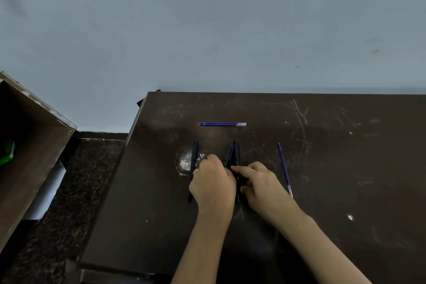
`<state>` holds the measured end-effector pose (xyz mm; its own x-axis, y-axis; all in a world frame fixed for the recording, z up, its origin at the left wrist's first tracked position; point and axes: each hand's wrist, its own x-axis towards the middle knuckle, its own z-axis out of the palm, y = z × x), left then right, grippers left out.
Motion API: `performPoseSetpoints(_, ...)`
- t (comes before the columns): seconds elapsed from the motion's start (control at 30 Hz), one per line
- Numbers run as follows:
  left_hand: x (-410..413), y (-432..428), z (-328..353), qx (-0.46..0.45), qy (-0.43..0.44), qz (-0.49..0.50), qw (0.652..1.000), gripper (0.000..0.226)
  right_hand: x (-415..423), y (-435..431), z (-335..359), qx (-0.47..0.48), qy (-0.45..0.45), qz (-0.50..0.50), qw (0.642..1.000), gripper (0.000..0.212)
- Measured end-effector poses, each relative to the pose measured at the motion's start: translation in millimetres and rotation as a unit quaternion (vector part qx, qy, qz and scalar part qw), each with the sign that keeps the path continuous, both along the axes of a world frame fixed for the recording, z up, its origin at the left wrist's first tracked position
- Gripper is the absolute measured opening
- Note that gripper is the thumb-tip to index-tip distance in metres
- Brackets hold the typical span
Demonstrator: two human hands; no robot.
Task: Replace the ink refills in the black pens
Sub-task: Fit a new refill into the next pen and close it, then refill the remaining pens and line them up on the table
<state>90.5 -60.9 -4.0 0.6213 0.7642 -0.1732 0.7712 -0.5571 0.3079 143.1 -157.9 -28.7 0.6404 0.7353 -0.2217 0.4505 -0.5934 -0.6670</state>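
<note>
The black pens lie on a dark, scratched table (345,168), all with their long axes running away from the person, roughly parallel to one another. Two of them sit side by side near the middle: one pen (237,152) points straight away and a second pen (228,154) leans against it at a slight angle. A third pen (194,157) lies apart to the left, over a pale worn patch.

The left hand (213,182) rests palm down between the lone pen and the pair, fingers curled; its fingertips seem to touch the lone pen's barrel, but whether they pinch it I cannot tell. The right hand (260,182) lies just right of the pair, its forefinger stretched onto the straight pen's barrel and the other fingers bent beside it, a loose pinch about to form as I judge it.

So the pair is directly ahead of both hands, the right one nearer. A lift along the barrel's axis, toward the person, looks the natural move.

A single blue refill (285,168) lies well right of the right hand, slanted but mostly lengthwise. Two more refills (222,124) lie crosswise beyond the pens, touching each other.
</note>
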Motion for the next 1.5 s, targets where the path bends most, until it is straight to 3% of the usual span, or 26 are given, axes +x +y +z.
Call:
performPoseSetpoints(0.47, 6, -3, -11, 0.02, -0.007, -0.064, 0.998, 0.024, 2, -3, -5, 0.033, -0.006, 0.01, 0.999, 0.049)
performPoseSetpoints(1.03, 6, -2, -10, -0.069, -0.011, -0.11, 0.991, 0.035, 0, 0, -2, 0.042, -0.007, 0.011, 0.999, 0.046)
performPoseSetpoints(1.5, 5, 0, -13, -0.07, -0.02, -0.127, 0.989, 0.041, 3, -1, -2, 0.039, -0.019, 0.012, 0.999, 0.043)
